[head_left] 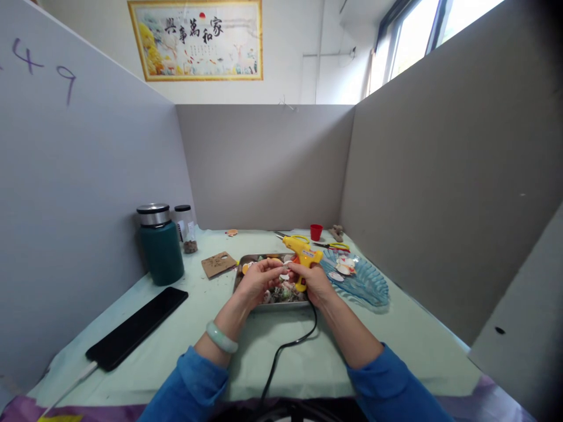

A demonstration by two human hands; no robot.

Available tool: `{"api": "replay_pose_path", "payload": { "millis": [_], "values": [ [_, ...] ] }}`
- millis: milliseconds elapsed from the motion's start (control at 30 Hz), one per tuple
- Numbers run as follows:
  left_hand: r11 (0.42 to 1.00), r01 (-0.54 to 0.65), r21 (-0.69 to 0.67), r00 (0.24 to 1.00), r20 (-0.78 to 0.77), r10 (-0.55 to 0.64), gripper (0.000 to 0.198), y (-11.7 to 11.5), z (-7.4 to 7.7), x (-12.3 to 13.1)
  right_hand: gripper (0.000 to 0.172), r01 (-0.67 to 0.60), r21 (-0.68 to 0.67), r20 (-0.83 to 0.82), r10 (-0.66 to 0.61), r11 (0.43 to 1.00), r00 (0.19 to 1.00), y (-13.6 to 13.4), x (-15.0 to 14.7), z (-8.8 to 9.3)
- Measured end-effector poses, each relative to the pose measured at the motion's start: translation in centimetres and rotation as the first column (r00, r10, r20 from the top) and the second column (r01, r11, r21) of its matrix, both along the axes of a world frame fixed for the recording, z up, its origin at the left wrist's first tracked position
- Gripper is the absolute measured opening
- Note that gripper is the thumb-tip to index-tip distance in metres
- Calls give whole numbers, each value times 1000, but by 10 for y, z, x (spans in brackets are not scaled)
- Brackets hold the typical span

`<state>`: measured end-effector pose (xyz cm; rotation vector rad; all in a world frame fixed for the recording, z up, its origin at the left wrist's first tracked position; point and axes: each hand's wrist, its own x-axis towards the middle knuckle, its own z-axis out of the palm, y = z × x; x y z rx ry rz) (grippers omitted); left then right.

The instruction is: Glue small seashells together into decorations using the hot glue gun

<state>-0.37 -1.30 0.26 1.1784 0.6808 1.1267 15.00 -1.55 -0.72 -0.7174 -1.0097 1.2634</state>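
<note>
Over a metal tray (281, 306) of mixed small pieces, both hands meet at the fingertips. My right hand (320, 286) is closed round a yellow hot glue gun (303, 251), whose nozzle points up and to the left. Its thumb and index finger reach toward my left hand (258, 282). The left fingers are closed in a pinch at a small white piece (285, 265), mostly hidden by the fingertips. From the glue gun a black cord (281, 347) runs down to the table's front edge. The fingers cover part of the tray's contents.
On the left stand a green thermos (160, 249) and a clear jar (187, 231), with a black phone (138, 328) in front. A brown card (219, 264) lies left of the tray. To the right are a blue glass dish (367, 284), scissors (336, 246) and a red cup (315, 232).
</note>
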Motion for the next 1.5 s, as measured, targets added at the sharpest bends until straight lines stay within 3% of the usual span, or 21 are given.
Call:
{"api": "replay_pose_path", "payload": {
  "millis": [200,467,800,1000,1167,1300,1500],
  "values": [
    [993,-88,79,992,-84,94,34,2,-1,1,29,-11,38,0,11,999,1000,0,0,1],
    [984,-98,147,984,-135,119,37,-1,1,3,32,-16,20,30,15,1000,999,0,0,1],
    [958,-253,132,944,-184,274,33,2,1,2,32,26,1,44,-26,1000,999,-3,-1,4],
    [903,-357,238,877,-249,412,27,11,-2,-5,38,-15,-93,77,22,996,997,-3,3,9],
    [793,-441,421,752,-309,582,18,15,-4,-12,39,44,-19,337,-35,999,941,-4,8,8],
    [609,-445,657,579,-308,755,13,12,-3,-16,42,79,19,461,-79,997,884,-4,7,6],
    [336,-284,898,401,-207,892,12,9,-3,-19,41,50,43,513,-64,998,856,-6,6,7]
  ]
}}
